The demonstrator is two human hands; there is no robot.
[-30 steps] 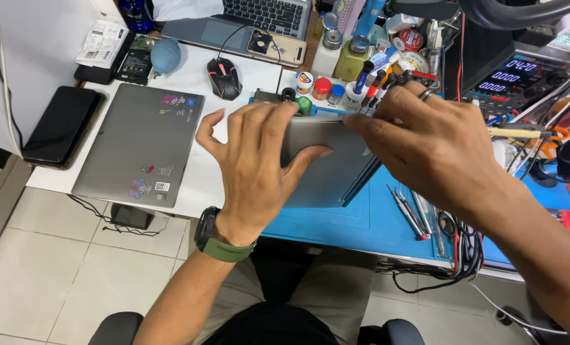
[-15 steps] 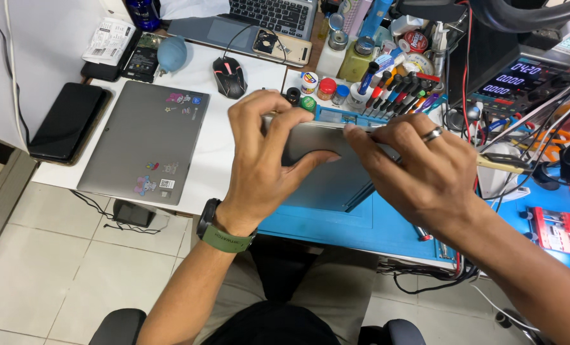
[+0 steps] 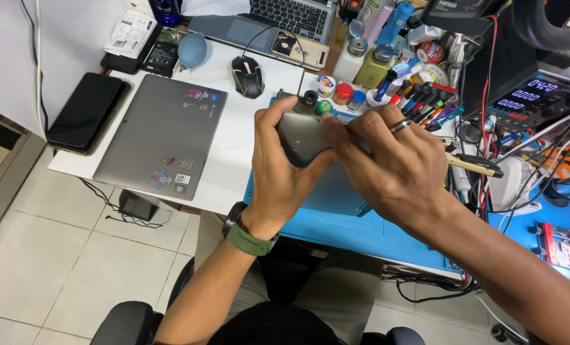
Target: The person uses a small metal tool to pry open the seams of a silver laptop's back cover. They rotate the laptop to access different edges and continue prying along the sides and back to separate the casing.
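My left hand (image 3: 283, 165), with a green watch strap on the wrist, grips the left edge of a thin grey slab-shaped device (image 3: 303, 137) held above the blue work mat (image 3: 336, 220). My right hand (image 3: 397, 163), wearing a ring, lies over the device's right side with its fingers curled on the top edge. Most of the device is hidden under both hands.
A closed grey laptop with stickers (image 3: 163, 134) lies left on the white table, a black phone (image 3: 85, 110) beside it. Behind are a black mouse (image 3: 246, 75), small jars (image 3: 342, 94), a row of screwdrivers (image 3: 419, 102), a power supply display (image 3: 528, 96) and tangled cables at right.
Both hands have drawn closer together over the device and it sits higher in view. My right hand has slid left across it, covering more of its surface.
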